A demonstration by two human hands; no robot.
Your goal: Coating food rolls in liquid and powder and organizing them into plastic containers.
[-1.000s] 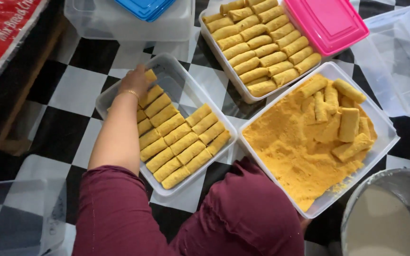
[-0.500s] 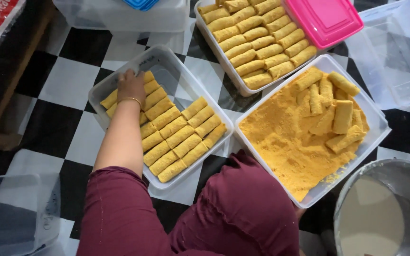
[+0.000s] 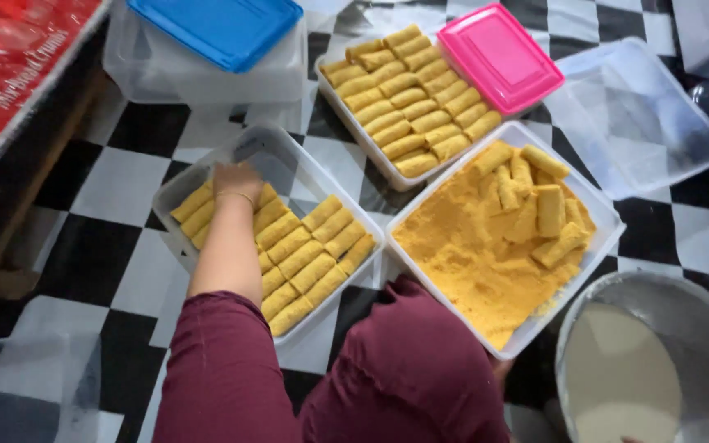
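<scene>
Left hand [image 3: 235, 179] on rolls [image 3: 305, 254] – crumb tray [image 3: 535, 328] beside, pink lid [image 3: 500, 56] beyond

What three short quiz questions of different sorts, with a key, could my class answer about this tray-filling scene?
1. True or false: the left hand rests in the clear tray among the breaded rolls.
2. Which lid leans on the full tray at the top? A. blue lid B. pink lid C. no lid
3. Fill in: the crumb tray holds loose orange crumbs and a few rolls at its ____ end.

Key: 1 true. 2 B, the pink lid; the blue lid sits on another box. 3 far. The right hand is hidden under the maroon sleeve.
</scene>
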